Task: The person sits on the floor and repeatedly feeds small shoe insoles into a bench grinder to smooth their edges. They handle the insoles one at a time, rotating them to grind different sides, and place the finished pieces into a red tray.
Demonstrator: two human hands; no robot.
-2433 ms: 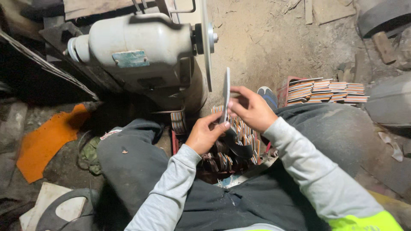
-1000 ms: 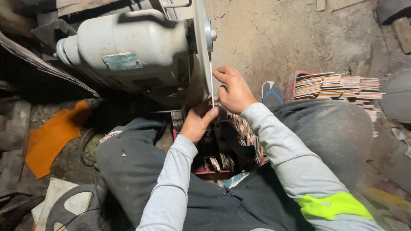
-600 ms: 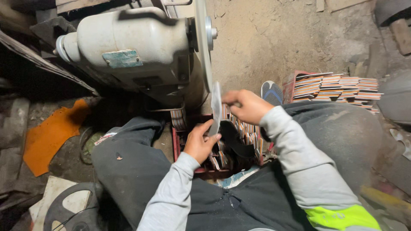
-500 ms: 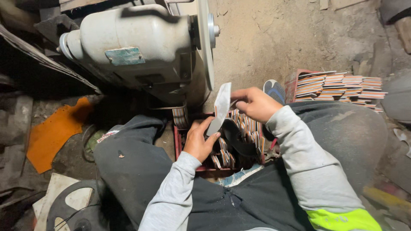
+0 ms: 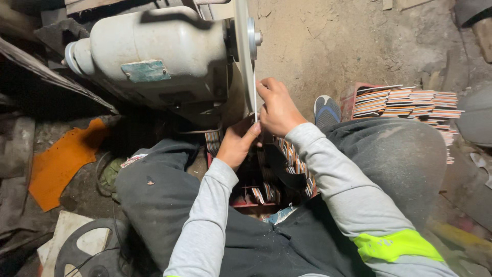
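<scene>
- I hold a thin white sheet [image 5: 254, 97] on its edge against the spinning disc [image 5: 243, 48] of the grey motor [image 5: 154, 54].
- My right hand [image 5: 277, 106] pinches its top; my left hand [image 5: 237, 144] grips its bottom.
- Striped pieces wait in the red tray [image 5: 266, 182] between my knees.
- Far right sits a neat stack [image 5: 405, 105], maybe done ones.

A rectangular teal-green label plate [image 5: 146, 71] (worn at its edges) sits on the side of the grey motor housing [image 5: 169, 46], toward its lower middle.
</scene>
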